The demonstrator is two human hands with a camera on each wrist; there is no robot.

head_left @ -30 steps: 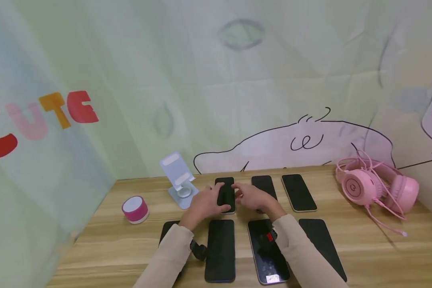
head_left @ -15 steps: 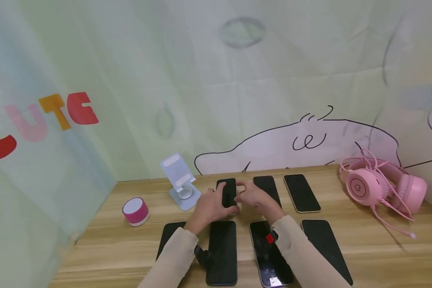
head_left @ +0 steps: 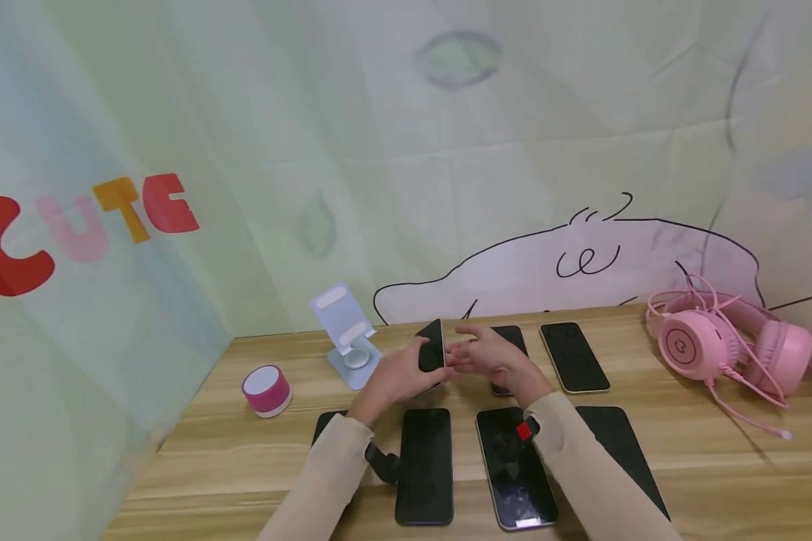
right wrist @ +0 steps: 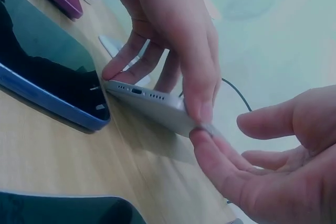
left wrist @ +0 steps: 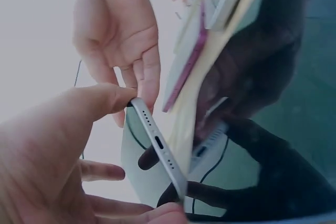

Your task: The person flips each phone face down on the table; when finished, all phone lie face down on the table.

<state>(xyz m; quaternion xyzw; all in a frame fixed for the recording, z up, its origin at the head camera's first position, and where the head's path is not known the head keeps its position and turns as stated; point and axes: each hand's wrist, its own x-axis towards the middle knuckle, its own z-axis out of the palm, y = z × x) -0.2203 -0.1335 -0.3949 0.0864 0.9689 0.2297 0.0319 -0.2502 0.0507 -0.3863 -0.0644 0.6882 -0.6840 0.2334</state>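
My left hand [head_left: 398, 376] grips a black-screened smartphone [head_left: 432, 347] by its edges, thumb on one side and fingers on the other. The phone is tilted up on its side; in the left wrist view its silver edge with the charging port shows [left wrist: 158, 142]. Facing it, my right hand [head_left: 490, 357] has its fingers extended and thumb apart. In the right wrist view, a fingertip of the right hand [right wrist: 283, 161] is right at the phone's raised corner, by the left thumb. The phone's pale back [right wrist: 152, 116] faces that way.
Two more phones lie to the right in the back row, one a black phone [head_left: 574, 357]. Several phones, such as this dark one [head_left: 424, 466], form the front row under the forearms. A folding phone stand [head_left: 345, 323], pink-and-white round container [head_left: 267, 391] and pink headphones [head_left: 697, 346] stand around them.
The phone lay flat between both hands; its right side is now raised in my left hand's grip. My right hand's fingers have straightened beside it. The head view has shifted slightly.
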